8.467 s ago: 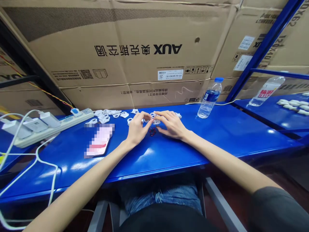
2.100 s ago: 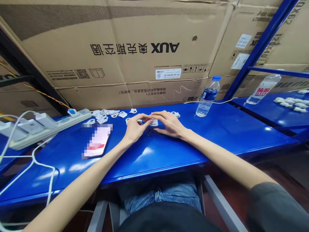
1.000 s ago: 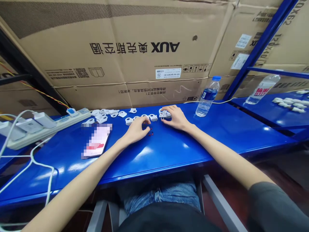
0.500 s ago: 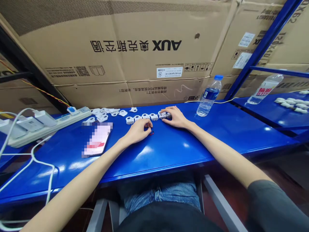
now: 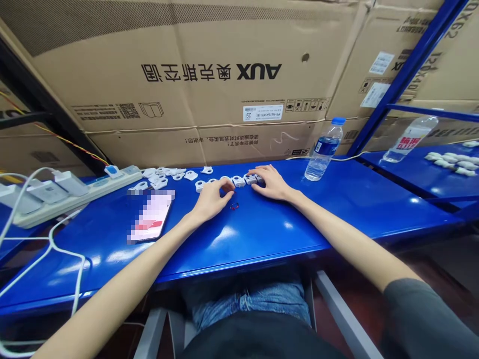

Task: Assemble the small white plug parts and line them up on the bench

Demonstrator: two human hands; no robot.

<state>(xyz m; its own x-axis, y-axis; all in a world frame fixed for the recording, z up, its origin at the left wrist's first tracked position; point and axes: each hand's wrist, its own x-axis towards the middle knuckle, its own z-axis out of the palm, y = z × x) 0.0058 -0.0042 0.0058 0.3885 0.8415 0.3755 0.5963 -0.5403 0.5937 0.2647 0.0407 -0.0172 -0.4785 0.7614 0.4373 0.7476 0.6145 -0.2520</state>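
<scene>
Several small white ring-shaped parts (image 5: 238,181) stand in a row on the blue table (image 5: 269,224). My left hand (image 5: 215,195) is over the left part of this row, fingers curved with a gap between thumb and forefinger; nothing shows between them. Just right of its thumb, a small red and black loop (image 5: 234,206) lies on the table. My right hand (image 5: 271,182) rests at the right end of the row, its fingers spread around the last white parts, which it partly covers. Its thumb and fingertips are apart.
A phone (image 5: 153,217) and a pile of loose white parts (image 5: 159,180) lie at left, beside a power strip (image 5: 101,185) with white cables. At right stand a water bottle (image 5: 324,152) and a blue post. Cardboard (image 5: 209,40) stands behind.
My left hand has moved slightly up and left, off the red and black loop, and its thumb has parted from the fingers. My right hand has hardly moved.
</scene>
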